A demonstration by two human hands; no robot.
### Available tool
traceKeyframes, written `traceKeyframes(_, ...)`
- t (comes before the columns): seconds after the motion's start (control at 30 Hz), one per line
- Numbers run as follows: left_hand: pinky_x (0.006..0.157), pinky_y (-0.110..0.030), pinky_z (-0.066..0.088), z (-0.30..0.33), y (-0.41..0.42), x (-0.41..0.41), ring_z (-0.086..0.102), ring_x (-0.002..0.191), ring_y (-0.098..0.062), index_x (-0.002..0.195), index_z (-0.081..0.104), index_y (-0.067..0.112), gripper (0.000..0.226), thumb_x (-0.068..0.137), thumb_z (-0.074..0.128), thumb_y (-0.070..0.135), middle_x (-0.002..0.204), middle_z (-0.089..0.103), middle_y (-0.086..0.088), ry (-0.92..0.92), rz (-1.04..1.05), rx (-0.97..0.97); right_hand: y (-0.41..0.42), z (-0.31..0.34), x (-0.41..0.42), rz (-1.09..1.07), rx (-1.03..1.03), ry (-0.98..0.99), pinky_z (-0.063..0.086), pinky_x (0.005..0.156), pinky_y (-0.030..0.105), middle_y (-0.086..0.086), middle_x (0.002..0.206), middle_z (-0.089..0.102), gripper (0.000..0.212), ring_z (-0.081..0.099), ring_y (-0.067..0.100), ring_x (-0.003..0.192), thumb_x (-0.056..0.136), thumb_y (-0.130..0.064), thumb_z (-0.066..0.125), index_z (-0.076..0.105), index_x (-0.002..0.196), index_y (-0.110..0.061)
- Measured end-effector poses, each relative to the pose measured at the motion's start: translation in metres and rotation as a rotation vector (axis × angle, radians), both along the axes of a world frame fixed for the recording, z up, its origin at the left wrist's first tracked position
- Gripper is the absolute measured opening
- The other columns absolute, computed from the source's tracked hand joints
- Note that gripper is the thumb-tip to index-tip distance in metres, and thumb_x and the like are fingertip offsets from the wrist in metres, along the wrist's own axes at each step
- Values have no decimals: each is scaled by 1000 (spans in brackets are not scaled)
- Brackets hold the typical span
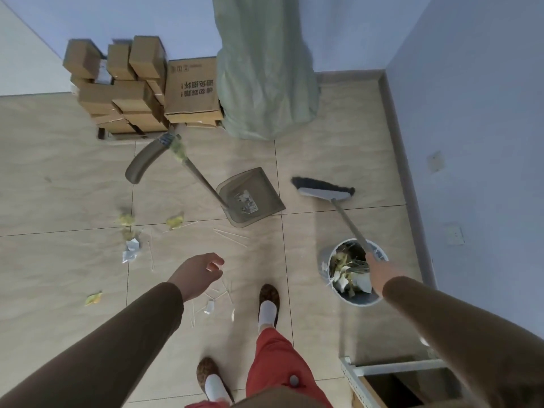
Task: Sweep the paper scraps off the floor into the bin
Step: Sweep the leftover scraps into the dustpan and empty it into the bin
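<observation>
Paper scraps [129,248], yellow and white, lie scattered with thin sticks across the tiled floor [59,178], mostly to the left and just beyond a person's feet, with one yellow piece [93,298] apart at near left. A standing person in brown sleeves and red trousers looks down on them. The right hand [379,273] grips the handle of a grey broom [323,191], whose bristled head rests on the floor at far right; the hand is directly above a round grey bin [351,300] already holding crumpled paper and sticks. The left hand [195,275] hangs free over the floor with its fingers loosely curled, holding nothing. Beyond it stands a long-handled translucent dustpan [253,198], its pan on the tiles between scraps and broom, its handle leaning up and to the left, ungripped. Cardboard boxes [138,89] are stacked at far left against a pale blue wall [471,113], beside a green sack [265,72]. A metal frame [382,372] shows at near right.
</observation>
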State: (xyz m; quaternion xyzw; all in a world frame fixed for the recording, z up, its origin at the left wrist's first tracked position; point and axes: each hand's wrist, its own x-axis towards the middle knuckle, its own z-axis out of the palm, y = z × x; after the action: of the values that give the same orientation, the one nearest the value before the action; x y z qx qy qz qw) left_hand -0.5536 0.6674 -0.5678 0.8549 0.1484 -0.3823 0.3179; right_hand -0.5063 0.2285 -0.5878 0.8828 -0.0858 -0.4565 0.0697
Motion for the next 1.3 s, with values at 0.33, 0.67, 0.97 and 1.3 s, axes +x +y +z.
traceKeyframes(0.33, 88, -31, 49, 9, 16, -26, 63, 98, -19, 112, 68, 27, 22, 90, 65, 24, 105, 69, 2, -31, -44, -26, 14, 62, 0, -444, 329, -166, 43, 36, 25, 14, 74, 59, 33, 52, 22, 45, 99, -10, 41, 42, 130, -19)
traceKeyframes(0.67, 82, -26, 49, -2, 70, -97, 65, 93, -13, 108, 67, 31, 18, 91, 65, 25, 101, 68, 8, -51, -29, -14, 132, -24, 2, -542, 492, -17, 36, 25, 15, 2, 75, 39, 57, 42, 16, 58, 99, 1, 38, 26, 153, -11)
traceKeyframes(0.97, 88, -29, 50, 3, 118, -175, 65, 96, -16, 111, 67, 29, 21, 90, 65, 26, 102, 68, 5, -77, -73, -25, 226, -28, -172, -966, 601, -43, 42, 33, 24, 12, 67, 46, 67, 46, 19, 38, 95, 4, 29, 20, 155, -26)
traceKeyframes(1.3, 79, -29, 47, 5, 140, -233, 63, 103, -24, 121, 67, 19, 29, 92, 62, 21, 112, 69, -7, -41, -96, -31, 317, 32, -302, -1154, 770, 128, 38, 35, 20, 6, 47, 42, 70, 41, 12, 30, 95, 3, 35, 22, 155, -30)
